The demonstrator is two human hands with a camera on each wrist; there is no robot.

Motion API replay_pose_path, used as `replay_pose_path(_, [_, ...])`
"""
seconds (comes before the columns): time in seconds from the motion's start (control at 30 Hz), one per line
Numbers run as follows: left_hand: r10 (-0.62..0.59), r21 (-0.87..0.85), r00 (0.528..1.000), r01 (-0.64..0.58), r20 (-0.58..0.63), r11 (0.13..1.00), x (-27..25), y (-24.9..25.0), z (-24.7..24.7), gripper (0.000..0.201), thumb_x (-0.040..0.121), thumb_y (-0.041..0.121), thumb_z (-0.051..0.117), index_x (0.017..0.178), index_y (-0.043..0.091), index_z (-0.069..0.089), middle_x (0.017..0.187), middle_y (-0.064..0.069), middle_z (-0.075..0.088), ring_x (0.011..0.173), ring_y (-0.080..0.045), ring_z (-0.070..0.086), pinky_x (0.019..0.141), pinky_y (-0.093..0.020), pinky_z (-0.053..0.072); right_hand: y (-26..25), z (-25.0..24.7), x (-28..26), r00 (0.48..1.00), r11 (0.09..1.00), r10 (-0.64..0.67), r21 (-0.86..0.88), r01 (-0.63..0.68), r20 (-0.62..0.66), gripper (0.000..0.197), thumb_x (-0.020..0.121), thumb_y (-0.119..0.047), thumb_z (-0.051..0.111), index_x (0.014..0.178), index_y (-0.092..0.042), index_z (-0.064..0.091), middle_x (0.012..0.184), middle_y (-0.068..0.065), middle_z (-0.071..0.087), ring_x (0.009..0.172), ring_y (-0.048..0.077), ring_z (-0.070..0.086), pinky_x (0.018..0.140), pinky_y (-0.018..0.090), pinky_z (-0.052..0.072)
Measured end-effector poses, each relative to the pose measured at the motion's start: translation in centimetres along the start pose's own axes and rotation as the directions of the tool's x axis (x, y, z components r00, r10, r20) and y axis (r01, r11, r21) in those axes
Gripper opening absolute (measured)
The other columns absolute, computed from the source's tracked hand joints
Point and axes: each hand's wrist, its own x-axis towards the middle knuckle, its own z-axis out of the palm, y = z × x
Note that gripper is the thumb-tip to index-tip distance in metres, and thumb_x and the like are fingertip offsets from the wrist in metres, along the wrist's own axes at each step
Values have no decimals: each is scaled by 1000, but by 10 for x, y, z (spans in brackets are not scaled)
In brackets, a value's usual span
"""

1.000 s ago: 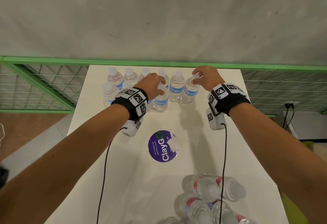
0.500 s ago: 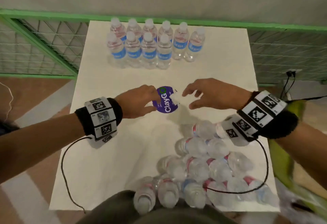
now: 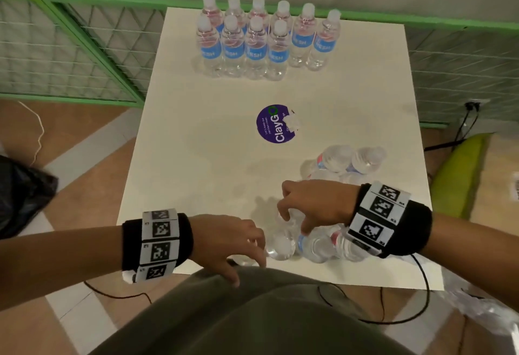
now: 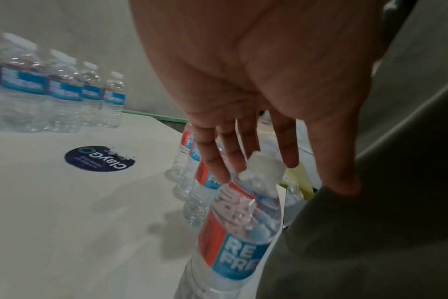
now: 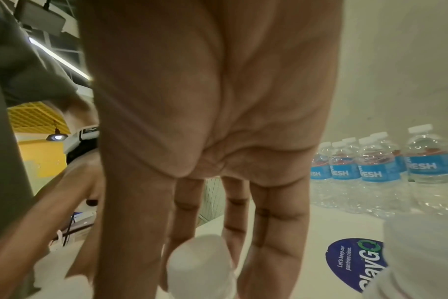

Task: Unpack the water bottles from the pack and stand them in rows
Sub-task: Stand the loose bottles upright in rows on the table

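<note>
The unpacked bottles (image 3: 331, 214) stand bunched at the near right of the white tabletop (image 3: 196, 186), caps up. Both hands are lowered over them. The right hand (image 3: 314, 203) is above the cluster with its fingers (image 5: 276, 222) pointing down around a white cap (image 5: 200, 263); whether they touch it cannot be told. The left hand (image 3: 224, 239) hangs at the near edge, its fingers (image 4: 212, 153) straight and spread, tips close to the cap of the nearest bottle (image 4: 238, 232), gripping nothing. Both wrists wear black bands with printed square markers.

At the far edge stand the arranged bottles (image 3: 266, 37), upright with blue labels: six in the back row, four in front of them at the left. Between the two groups a round purple sticker (image 3: 273, 124) lies on the tabletop with a torn white patch at its edge.

The tabletop stands against a green-framed wire mesh fence (image 3: 70, 54) below a pale wall. The floor is brown with light stripes; a black bag (image 3: 22, 194) lies to the left, a yellow-green object (image 3: 460, 175) to the right near a wall socket with black cables.
</note>
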Motion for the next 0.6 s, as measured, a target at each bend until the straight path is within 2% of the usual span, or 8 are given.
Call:
replay_pose_path(0.1, [46,168,998,-38,-44,985,8,0,8,28,94,35,49,120,26,51,129,0,47,115,-20,42,92,-33,45,0,2,6,999,1000,14,23,-13,-51,28,81,-17,69,108,-18,59,114,4,47,80,16,46,69,25,37])
replay_pose_path(0.17, [7,202,998,7,-67,979,9,-3,6,26,97,31,42,118,19,52,126,-4,48,113,-22,44,86,-33,46,4,-2,10,995,998,31,66,-25,-94,23,83,-13,65,105,-17,61,105,2,46,82,16,45,71,26,36])
replay_pose_path(0.23, [-70,161,990,89,-120,983,5,-10,-5,31,98,32,40,120,15,52,123,-7,48,110,-22,45,84,-32,43,10,-11,15,986,991,72,119,-54,-153,23,83,-14,64,106,-17,61,96,-2,40,86,15,43,74,26,35])
replay_pose_path(0.3, [-180,21,963,188,-202,982,-2,-24,-22,32,96,34,45,119,15,55,117,-6,49,106,-20,48,87,-28,40,17,-23,20,969,982,122,169,-86,-214,24,84,-18,63,108,-16,61,88,-6,40,87,14,42,74,25,33])
replay_pose_path(0.4, [-364,-175,871,323,-330,930,-12,-52,-46,31,90,38,55,112,17,61,109,-4,53,99,-20,53,83,-25,39,28,-42,31,932,951,211,282,-127,-294,23,83,-21,63,105,-14,63,90,-2,51,84,17,49,70,27,37])
replay_pose_path(0.53, [-555,-296,702,469,-446,832,-17,-96,-76,32,86,41,60,107,17,65,102,-6,57,96,-22,53,78,-26,35,46,-74,52,875,900,342,388,-199,-343,24,86,-20,59,103,-6,66,101,9,62,74,20,56,57,24,43])
replay_pose_path(0.6, [-603,-342,628,498,-491,797,-19,-117,-91,31,85,38,62,105,14,67,101,-9,59,98,-24,54,78,-26,34,57,-91,61,833,865,403,454,-213,-378,24,85,-21,61,101,-4,67,102,11,65,81,25,62,63,28,47])
